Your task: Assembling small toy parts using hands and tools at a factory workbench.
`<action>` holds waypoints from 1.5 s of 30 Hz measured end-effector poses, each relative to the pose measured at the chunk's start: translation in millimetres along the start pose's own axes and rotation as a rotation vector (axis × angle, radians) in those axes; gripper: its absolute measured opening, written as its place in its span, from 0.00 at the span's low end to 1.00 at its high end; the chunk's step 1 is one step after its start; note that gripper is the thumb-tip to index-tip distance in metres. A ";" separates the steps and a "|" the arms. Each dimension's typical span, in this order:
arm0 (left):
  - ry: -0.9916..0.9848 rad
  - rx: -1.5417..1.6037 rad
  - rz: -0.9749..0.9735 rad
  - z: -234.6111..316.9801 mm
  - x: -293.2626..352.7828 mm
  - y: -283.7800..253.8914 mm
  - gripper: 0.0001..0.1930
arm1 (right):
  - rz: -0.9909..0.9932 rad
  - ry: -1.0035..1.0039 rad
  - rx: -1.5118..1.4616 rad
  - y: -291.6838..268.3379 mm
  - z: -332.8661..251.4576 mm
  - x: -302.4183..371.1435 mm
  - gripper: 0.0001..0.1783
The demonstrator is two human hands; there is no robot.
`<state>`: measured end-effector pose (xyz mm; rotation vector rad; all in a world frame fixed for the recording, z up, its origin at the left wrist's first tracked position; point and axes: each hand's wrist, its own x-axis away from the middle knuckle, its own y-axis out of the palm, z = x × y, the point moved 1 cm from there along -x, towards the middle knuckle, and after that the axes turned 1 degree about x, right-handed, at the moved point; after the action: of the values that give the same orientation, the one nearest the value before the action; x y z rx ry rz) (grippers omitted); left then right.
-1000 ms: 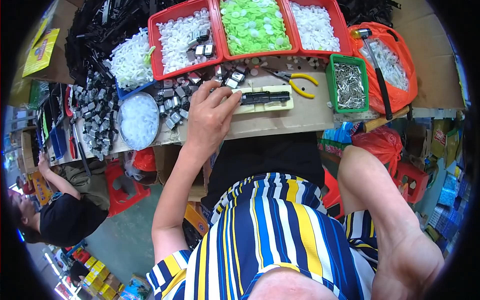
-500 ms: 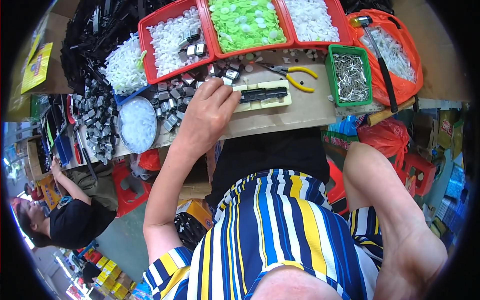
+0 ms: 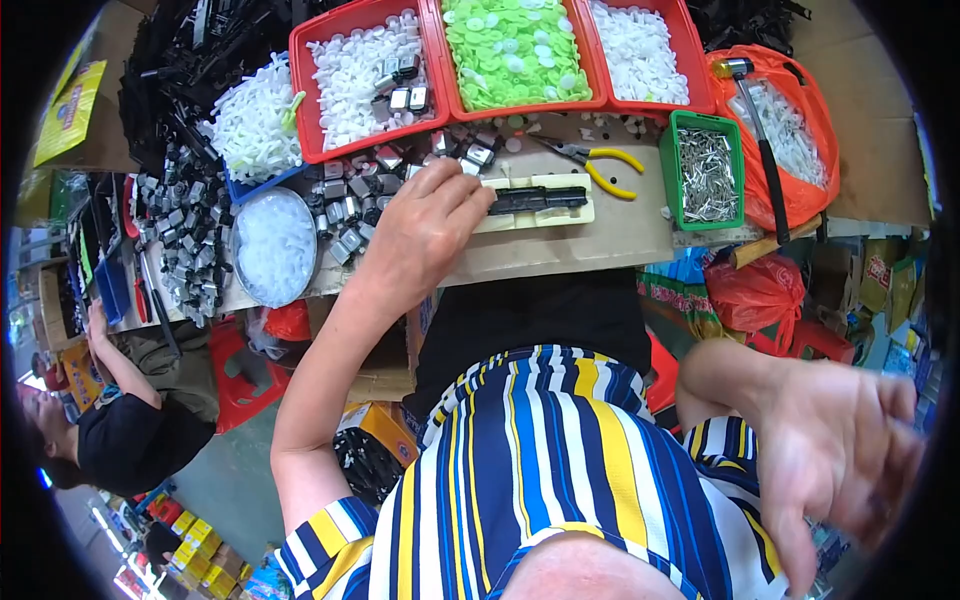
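My left hand [image 3: 425, 230] is closed over the left end of a cream block [image 3: 540, 220] on the bench. Its fingertips are hidden, so I cannot tell exactly what they grip. A narrow black plastic strip [image 3: 540, 198] lies in the block's groove, its left end reaching my fingers. Off to the lower right, away from the bench, my right hand [image 3: 835, 455] is raised with palm showing and fingers apart, holding nothing; the fingertips are dim at the picture's rim. Small metal-and-black parts [image 3: 350, 205] lie heaped beside my left hand.
Behind the block stand red trays [image 3: 452, 108] of white and green plastic pieces. Yellow-handled pliers [image 3: 612, 172], a green basket [image 3: 742, 180] of metal pins and a hammer [image 3: 765, 145] are to the right. A round dish [image 3: 275, 250] sits left. Another person [image 3: 140, 430] works at far left.
My right hand has swung from beside my shoulder outward, turning its palm into view. My left hand stays on the block's left end. The whole view has shifted slightly.
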<state>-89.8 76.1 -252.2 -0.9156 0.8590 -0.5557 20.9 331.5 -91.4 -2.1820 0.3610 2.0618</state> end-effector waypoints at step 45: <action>-0.107 -0.067 0.066 21.7 27.9 8.6 0.27 | -0.192 0.959 -0.712 -5.4 45.3 41.3 0.16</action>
<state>-55.8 69.8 -263.6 -0.9664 0.8115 -0.4193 -19.6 344.2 -135.9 -3.3251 -0.6011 0.9638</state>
